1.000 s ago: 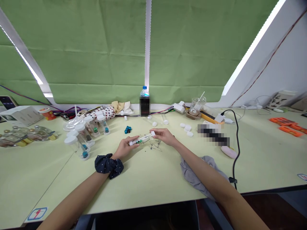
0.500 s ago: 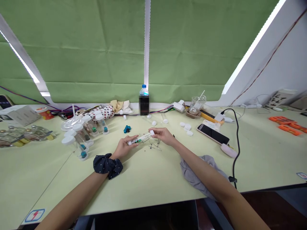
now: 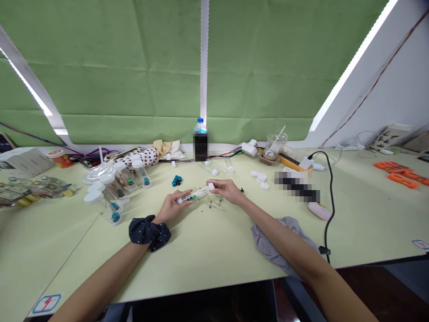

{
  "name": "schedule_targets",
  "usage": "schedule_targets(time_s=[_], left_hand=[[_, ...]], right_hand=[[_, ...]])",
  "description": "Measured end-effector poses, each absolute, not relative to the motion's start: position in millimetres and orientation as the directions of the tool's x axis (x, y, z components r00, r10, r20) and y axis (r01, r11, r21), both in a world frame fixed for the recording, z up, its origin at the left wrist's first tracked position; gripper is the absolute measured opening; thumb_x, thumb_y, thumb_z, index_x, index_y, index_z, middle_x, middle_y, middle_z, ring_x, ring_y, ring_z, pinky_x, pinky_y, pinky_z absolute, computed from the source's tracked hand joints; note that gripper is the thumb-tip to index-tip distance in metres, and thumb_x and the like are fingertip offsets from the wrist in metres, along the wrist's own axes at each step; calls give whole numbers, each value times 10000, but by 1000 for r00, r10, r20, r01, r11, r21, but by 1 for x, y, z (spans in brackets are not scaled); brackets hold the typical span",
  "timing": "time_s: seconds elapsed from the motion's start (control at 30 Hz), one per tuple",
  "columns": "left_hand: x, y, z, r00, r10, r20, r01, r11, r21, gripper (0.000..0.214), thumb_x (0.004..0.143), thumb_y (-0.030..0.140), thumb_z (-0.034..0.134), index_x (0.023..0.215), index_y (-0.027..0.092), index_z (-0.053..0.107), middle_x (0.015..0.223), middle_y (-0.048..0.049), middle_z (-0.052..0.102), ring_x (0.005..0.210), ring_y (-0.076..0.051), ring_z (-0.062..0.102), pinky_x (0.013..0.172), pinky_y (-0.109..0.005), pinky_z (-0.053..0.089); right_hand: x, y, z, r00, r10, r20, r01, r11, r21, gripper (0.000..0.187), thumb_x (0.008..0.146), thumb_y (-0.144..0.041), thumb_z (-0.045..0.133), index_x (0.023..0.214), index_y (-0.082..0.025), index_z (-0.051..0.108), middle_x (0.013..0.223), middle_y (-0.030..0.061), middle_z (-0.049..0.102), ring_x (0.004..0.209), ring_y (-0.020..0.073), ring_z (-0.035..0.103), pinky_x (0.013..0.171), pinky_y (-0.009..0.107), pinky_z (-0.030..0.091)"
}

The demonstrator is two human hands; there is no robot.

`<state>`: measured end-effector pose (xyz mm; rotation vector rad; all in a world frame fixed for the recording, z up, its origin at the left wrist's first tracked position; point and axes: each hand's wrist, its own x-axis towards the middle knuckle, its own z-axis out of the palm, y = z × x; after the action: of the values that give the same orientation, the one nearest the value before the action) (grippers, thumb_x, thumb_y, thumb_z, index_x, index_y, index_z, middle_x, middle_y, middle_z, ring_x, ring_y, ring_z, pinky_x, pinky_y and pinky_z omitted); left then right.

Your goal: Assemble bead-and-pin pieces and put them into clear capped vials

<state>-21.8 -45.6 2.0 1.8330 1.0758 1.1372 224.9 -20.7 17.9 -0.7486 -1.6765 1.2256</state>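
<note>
While both hands meet over the pale green tabletop [image 3: 67,255], the left hand [image 3: 173,206] and the right hand [image 3: 228,191] hold a slim clear tube [image 3: 196,194] nearly level between them, with white caps at both ends. The left fingers [image 3: 182,199] curl closed around the capped end nearest them, and the right fingertips [image 3: 208,184] pinch the far end, its white cap just beyond them. Something green sits inside the tube, though it looks too small to make out for certain. Just below the right fingers, thin metal pins [image 3: 215,204] lie on the table. Ahead of the left fingers, a cluster of teal beads [image 3: 177,180] sits near a group of white-capped vials [image 3: 114,190], and loose white caps [image 3: 259,180] lie well past the right fingers. A navy dotted scrunchie [image 3: 149,232] circles the left wrist, and a grey cloth [image 3: 279,243] lies under the right forearm.
</note>
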Motion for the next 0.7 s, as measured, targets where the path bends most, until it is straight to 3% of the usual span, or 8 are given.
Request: schedule_targets(time_s=[0.33,0.5,0.6,0.7], left_hand=[[-22,-45,1,269,903,334,294,-407,865,476,675,361,702,1114,184,644,775,-47,624,718,-194,543,731,-366,450],[-20,-47,5,282,911,302,284,-380,880,480,679,372,698,1113,178,635,1013,-86,667,908,-254,593,842,-394,445],[-19,-46,7,288,906,312,244,-384,890,480,694,369,685,1133,188,614,1162,-94,621,1082,-280,540,947,-422,393],[-20,-43,6,242,911,334,189,-382,905,453,713,372,668,1121,186,609,1150,-106,624,1092,-277,539,970,-454,375]], right_hand=[[226,-20,18,-423,841,337,-5,370,-929,450,687,-310,689,1105,-150,637,1077,73,647,924,195,611,857,323,465],[222,-26,28,-391,834,390,75,451,-889,433,739,-336,645,1144,-184,613,1193,78,592,1061,222,549,897,339,448],[217,-33,32,-361,837,412,66,464,-883,536,757,-353,627,1257,-202,504,1178,83,590,997,196,567,855,331,472],[212,-39,32,-259,854,451,153,497,-854,596,792,-363,588,1330,-216,376,1128,87,587,865,148,580,768,289,486]])
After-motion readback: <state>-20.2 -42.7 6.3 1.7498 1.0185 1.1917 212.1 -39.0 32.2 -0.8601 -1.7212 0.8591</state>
